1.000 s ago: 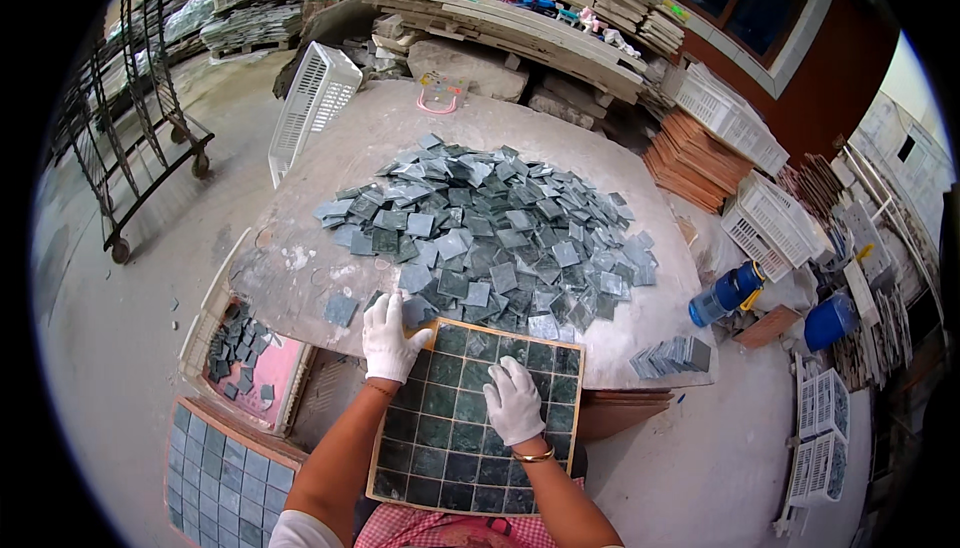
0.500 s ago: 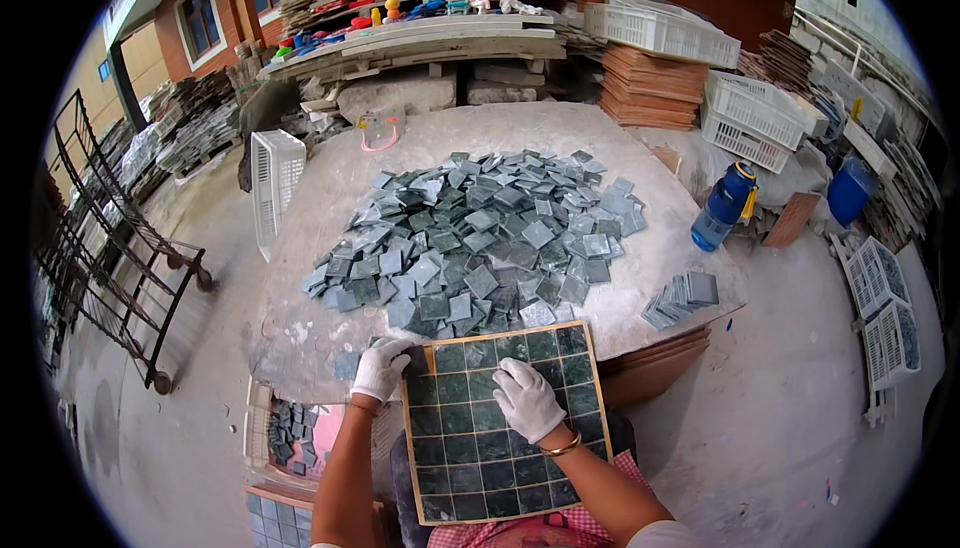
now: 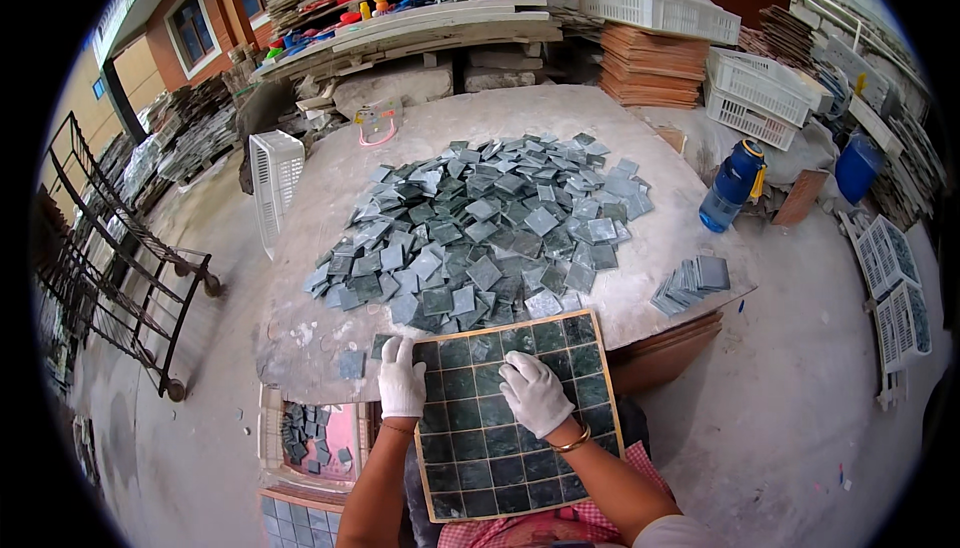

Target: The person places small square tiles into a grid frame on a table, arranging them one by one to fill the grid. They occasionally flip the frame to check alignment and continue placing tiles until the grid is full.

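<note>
A square wooden tray (image 3: 497,498) with a pale rim lies tilted on my lap against the table's near edge. Dark green square tiles (image 3: 470,413) fill it in rows. My left hand (image 3: 402,383), in a white glove, is closed at the tray's upper left edge, beside a loose dark tile (image 3: 381,345). My right hand (image 3: 537,395), also gloved, rests over the tiles in the upper middle with its fingers curled in. What those fingers hold, if anything, is hidden. Just beyond the tray spreads a large heap of loose green-grey tiles (image 3: 480,228).
The stone-topped table (image 3: 300,348) carries a leaning row of tiles (image 3: 690,285) and a blue bottle (image 3: 730,188) at right. Under its left side sits a pink-lined box (image 3: 345,418) of tiles. A metal rack (image 3: 130,278) stands left; white crates (image 3: 890,298) stand right.
My left hand has turned more upright along the tray's left edge. The brownish bare cell at the tray's upper left corner now looks dark green. The whole view has shifted slightly.
</note>
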The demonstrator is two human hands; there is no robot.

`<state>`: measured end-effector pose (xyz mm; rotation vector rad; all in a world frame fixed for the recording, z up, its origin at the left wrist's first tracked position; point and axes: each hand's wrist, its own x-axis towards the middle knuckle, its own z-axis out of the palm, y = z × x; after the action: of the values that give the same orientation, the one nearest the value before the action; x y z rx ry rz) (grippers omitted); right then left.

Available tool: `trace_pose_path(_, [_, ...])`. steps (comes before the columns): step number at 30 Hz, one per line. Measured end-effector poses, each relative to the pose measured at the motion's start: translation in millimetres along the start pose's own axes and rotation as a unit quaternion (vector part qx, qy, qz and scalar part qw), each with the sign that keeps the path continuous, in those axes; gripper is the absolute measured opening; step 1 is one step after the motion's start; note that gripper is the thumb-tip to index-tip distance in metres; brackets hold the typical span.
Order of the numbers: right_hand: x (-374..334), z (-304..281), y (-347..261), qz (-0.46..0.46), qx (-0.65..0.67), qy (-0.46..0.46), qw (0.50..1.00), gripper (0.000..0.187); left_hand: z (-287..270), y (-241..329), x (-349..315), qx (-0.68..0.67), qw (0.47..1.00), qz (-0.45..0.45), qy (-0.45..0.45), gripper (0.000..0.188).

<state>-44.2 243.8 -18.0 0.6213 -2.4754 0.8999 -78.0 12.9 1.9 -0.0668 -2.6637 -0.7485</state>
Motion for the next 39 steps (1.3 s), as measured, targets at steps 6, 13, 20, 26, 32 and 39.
trace_pose_path(6, [-1.3,1.6,-0.8,-0.011,0.001,0.012,1.000,0.027,4.7,3.9,-49.0,0.118,0.988,0.070,-0.065,0.053])
trace_pose_path(13, [-1.1,-5.6,-3.4,0.074,-0.142,0.014,0.987,0.050,12.3,15.0,-67.3,0.156,0.985,0.053,-0.053,0.070])
trace_pose_path(20, [14.3,39.2,-32.7,-0.053,-0.158,-0.163,0.972,0.065,15.6,14.1,-64.7,0.160,0.984,0.063,-0.043,0.065])
trace_pose_path(26, [21.6,-0.4,8.3,-0.020,-0.171,-0.149,0.974,0.067,11.4,13.8,-67.9,0.148,0.986,0.061,-0.034,0.063])
trace_pose_path(32, [-12.0,-45.8,51.7,0.082,-0.247,-0.080,0.962,0.072,12.8,19.6,-71.0,0.213,0.976,0.040,-0.033,0.070])
trace_pose_path(39, [-32.1,-43.0,42.9,0.143,-0.271,-0.046,0.951,0.071,27.4,36.6,-62.6,0.202,0.973,0.097,-0.062,0.076])
